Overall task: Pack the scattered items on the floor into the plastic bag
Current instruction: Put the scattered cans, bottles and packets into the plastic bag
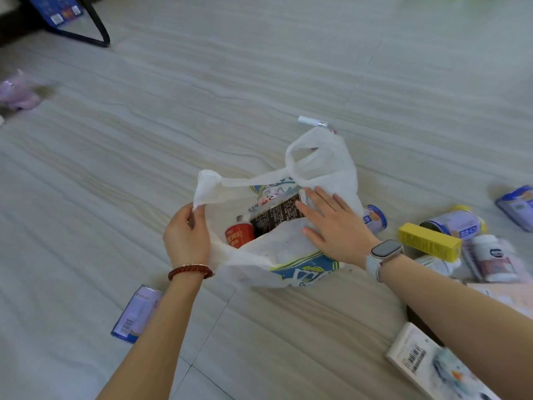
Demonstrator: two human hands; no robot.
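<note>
A white plastic bag (pixel 288 255) with blue and yellow print stands open on the floor in the middle. Inside it I see a red can (pixel 239 235) and a dark printed packet (pixel 277 217). My left hand (pixel 187 238) pinches the bag's left handle and holds the mouth open. My right hand (pixel 334 226) lies flat, fingers straight, on the bag's right rim beside the dark packet. Loose items lie to the right: a yellow box (pixel 427 241), a tin (pixel 455 223), a white bottle (pixel 493 255) and a small can (pixel 375 219).
A blue-edged packet (pixel 138 313) lies by my left forearm. A white box (pixel 427 362) sits at the lower right. A small white tube (pixel 313 121) lies beyond the bag. A purple packet (pixel 17 93) is at far left, a black stand leg (pixel 95 27) at top left.
</note>
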